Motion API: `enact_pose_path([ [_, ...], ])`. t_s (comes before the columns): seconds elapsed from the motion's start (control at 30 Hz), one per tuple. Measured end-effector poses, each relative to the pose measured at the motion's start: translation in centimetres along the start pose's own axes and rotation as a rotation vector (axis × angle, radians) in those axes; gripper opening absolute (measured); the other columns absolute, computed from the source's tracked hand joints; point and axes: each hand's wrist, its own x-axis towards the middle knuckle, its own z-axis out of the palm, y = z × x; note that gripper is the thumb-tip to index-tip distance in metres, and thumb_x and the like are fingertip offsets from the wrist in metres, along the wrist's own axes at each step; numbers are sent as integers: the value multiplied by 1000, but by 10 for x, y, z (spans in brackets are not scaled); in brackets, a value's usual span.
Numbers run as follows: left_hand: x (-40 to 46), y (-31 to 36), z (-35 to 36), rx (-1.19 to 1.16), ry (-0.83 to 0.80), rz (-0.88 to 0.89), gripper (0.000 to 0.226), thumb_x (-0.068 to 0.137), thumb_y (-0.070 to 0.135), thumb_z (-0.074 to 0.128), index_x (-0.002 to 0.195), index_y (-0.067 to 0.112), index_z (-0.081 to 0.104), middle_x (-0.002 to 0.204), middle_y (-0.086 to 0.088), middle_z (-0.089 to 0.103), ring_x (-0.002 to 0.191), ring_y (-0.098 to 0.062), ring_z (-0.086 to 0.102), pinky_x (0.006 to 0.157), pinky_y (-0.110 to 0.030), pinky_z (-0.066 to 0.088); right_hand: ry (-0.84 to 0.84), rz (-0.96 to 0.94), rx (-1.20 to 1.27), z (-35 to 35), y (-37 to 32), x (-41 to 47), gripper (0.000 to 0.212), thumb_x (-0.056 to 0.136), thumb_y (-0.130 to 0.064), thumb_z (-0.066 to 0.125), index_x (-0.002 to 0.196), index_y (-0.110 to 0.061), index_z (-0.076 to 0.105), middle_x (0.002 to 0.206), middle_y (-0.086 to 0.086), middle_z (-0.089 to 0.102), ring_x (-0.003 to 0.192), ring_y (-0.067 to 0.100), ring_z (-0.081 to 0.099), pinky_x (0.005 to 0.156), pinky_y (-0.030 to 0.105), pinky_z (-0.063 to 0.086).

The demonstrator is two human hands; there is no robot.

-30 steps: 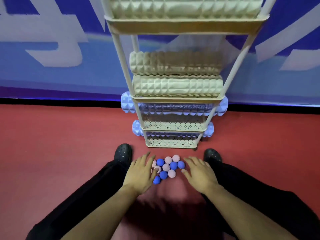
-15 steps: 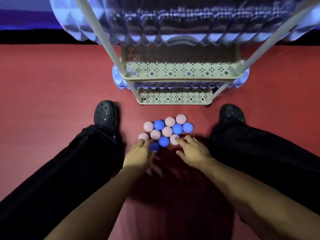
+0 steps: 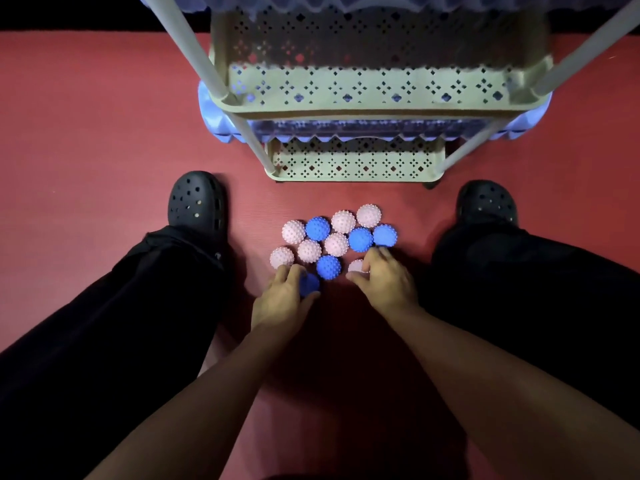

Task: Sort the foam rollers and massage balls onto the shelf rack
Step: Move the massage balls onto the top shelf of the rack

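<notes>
While the person crouches, both hands work the massage balls (image 3: 334,244).
Left hand (image 3: 282,301) grips a blue ball (image 3: 309,284); right hand (image 3: 388,282) apparently pinches a pink ball (image 3: 356,266).

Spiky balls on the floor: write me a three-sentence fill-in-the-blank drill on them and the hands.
1. The left hand grips a ____ ball.
2. The right hand covers part of a ____ ball.
3. The balls lie on the red floor between two black ____.

Missing words: blue; pink; shoes
</notes>
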Motion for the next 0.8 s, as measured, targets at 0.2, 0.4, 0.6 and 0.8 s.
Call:
enact_pose_path([
  [0.2,4,4,6,-60,33,-59,41,84,52,70,105,32,42,112,10,59,101,-25,62,68,-33,38,28,29,354,4,3,-10,50,74,-19,85,114,-9,56,116,9,53,104,30,59,89,38,47],
  [0.4,0,1,8,-256,-10,-95,58,75,38,83,121,25,49,127,4,50,110,-22,60,92,-37,51,92,-12,503,1,9,-23,49,85,-4,69,132,-6,56,115,9,53,97,21,59,93,35,48],
  [0.6,-8,-4,-11,-595,-56,-137,49,86,5,69,130,21,60,126,-3,43,108,-12,53,101,-17,39,44,-19,569,-9,3,-25,44,89,4,51,130,-9,56,98,4,69,83,22,63,91,42,51],
  [0.8,1,-12,-37,-942,-38,-199,34,99,-4,45,125,10,63,91,-3,63,76,-14,58,63,-28,57,-70,20,427,-7,-17,-20,42,96,-23,49,138,-31,48,96,11,72,98,37,66,93,46,51],
])
